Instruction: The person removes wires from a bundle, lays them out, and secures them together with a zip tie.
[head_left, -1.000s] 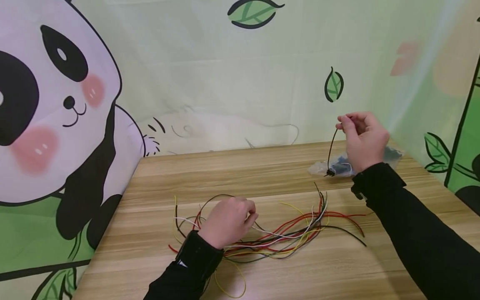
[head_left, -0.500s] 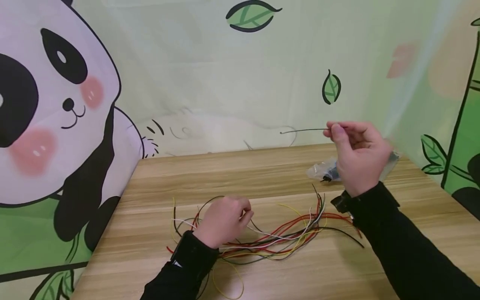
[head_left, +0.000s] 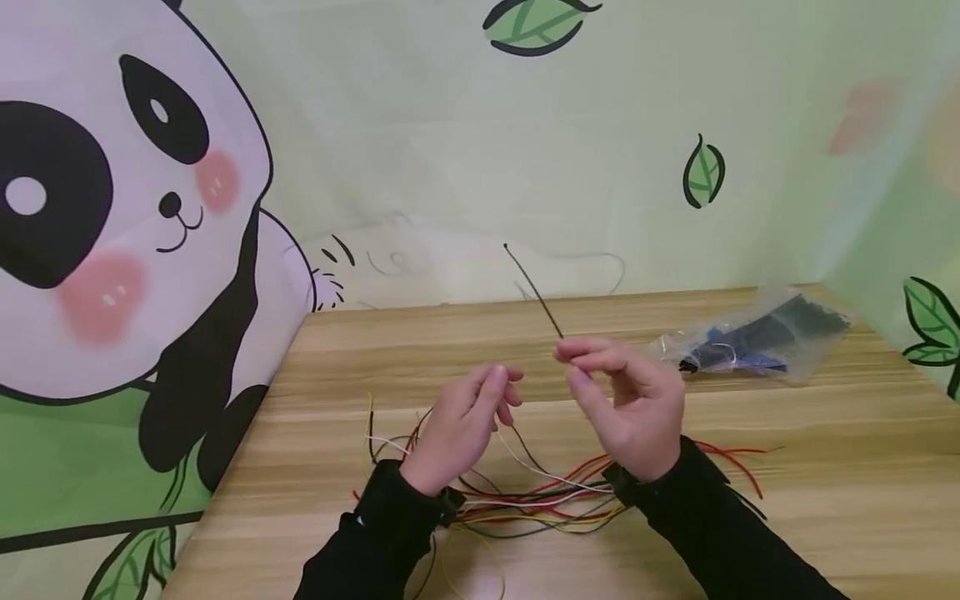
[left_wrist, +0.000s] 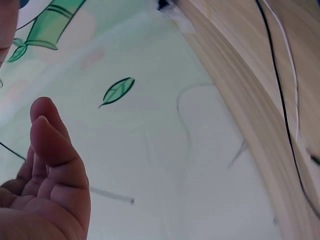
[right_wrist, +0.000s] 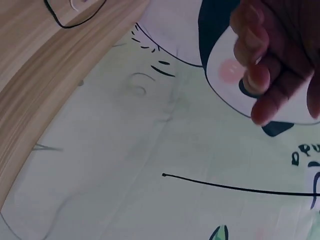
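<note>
Between thumb and fingertips my right hand (head_left: pixel 630 404) pinches a thin black cable tie (head_left: pixel 534 292). The tie rises up and to the left against the wall, a small knob at its far end; its near end is hidden by the hand. My left hand (head_left: pixel 459 429) hovers beside it with loosely bent fingers and nothing visibly held. Its fingers (left_wrist: pixel 55 165) cross in front of the tie in the left wrist view. Below both hands lies a loose bundle of wires (head_left: pixel 555 500) in red, black, white and yellow, partly covered by the hands and sleeves.
A clear plastic bag (head_left: pixel 813 329) with black strips and something blue lies at the back right of the wooden table (head_left: pixel 847 467). Behind the table hangs a printed cloth (head_left: pixel 420 150) with a panda and leaves. A yellow wire loops toward the front edge.
My right hand has come from above the bag leftward and down, carrying the cable tie, which swung up. My left hand has lifted slightly and turned toward it. The view has shifted left.
</note>
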